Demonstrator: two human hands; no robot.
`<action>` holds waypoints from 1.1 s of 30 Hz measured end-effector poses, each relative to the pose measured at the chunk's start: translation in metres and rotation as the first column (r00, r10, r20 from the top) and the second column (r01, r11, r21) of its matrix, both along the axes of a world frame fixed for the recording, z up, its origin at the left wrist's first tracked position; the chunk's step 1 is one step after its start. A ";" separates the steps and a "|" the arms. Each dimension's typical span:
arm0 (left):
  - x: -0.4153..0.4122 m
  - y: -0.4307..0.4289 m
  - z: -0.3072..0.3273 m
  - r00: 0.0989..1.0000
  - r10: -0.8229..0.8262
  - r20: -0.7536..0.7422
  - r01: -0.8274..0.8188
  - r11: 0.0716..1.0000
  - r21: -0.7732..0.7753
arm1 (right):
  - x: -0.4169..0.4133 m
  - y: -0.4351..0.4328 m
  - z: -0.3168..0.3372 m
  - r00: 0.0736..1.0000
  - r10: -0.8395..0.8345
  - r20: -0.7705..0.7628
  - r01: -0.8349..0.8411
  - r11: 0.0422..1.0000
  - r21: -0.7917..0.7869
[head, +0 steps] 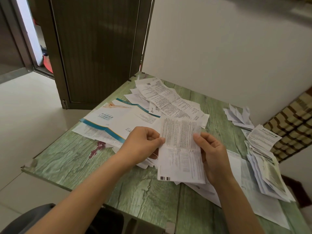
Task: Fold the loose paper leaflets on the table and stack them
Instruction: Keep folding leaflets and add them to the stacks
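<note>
Your two bare forearms (84, 191) are reaching in from the bottom edge over the green wood-grain table (67, 159), and a dark folding door (94, 48) is standing beyond its far left corner. Starting at the left, one large glossy brochure (118, 119) with teal stripes is lying spread out, its big Chinese heading facing away from you and reading 使用说明书. A dark red stain (98, 147) is showing on the tabletop just in front of it. Your left hand (143, 141) is hovering over the brochure's near corner, pinching the left edge of one leaflet (181, 149) between thumb and curled fingers. That leaflet is hanging between your two hands above the middle of the table, with one crease running across it and its upper half tipping up. Dense print is covering it, too small to read, and one barcode (165, 178) is sitting in its lower left corner. Your right hand (214, 154) is gripping the right edge, thumb pressing on the printed face and fingers curling behind. Beyond the leaflet a loose heap (168, 98) of unfolded sheets is sprawling toward the wall, with a second barcode (148, 83) showing on its far sheet. Further right, two piles of folded leaflets are resting: a small far pile (239, 115) by the wall and a bigger near stack (263, 162) leaning along the table's right edge, just beside a woven mat (293, 122).
</note>
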State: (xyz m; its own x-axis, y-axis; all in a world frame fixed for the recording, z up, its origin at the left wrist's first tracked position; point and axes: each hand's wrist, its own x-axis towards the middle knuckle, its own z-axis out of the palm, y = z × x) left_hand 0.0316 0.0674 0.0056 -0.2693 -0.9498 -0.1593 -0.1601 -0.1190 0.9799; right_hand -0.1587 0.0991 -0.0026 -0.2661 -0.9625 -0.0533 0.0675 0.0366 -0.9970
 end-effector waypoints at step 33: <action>0.022 -0.006 0.007 0.968 0.103 0.229 -0.009 0.924 -0.381 | 0.008 0.007 0.010 0.867 0.451 -0.212 -0.439 0.892 0.104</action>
